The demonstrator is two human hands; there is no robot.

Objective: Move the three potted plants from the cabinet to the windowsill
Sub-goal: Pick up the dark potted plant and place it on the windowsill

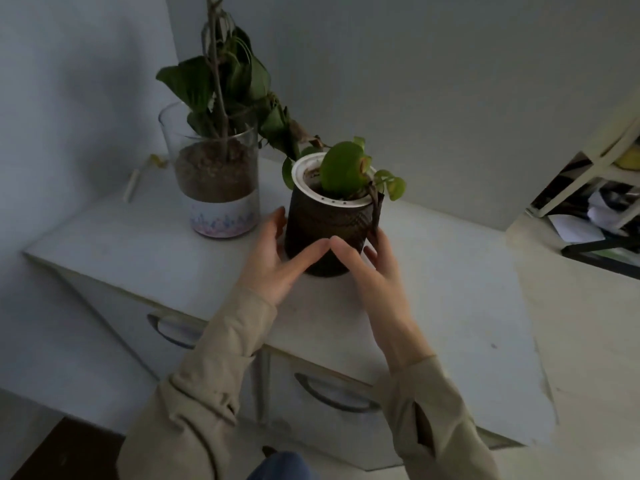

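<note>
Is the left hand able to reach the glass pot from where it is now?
Probably yes: the glass pot stands close to the left hand, with only bare cabinet top between them.

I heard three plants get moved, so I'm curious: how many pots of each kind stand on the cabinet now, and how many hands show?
dark pot: 1
glass pot: 1
hands: 2, the left hand and the right hand, both at the dark pot
total: 4

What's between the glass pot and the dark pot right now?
Head view: fingers of the left hand beside the dark pot, and a strip of bare cabinet top; higher up, the glass pot's wilted stem leans across.
</note>
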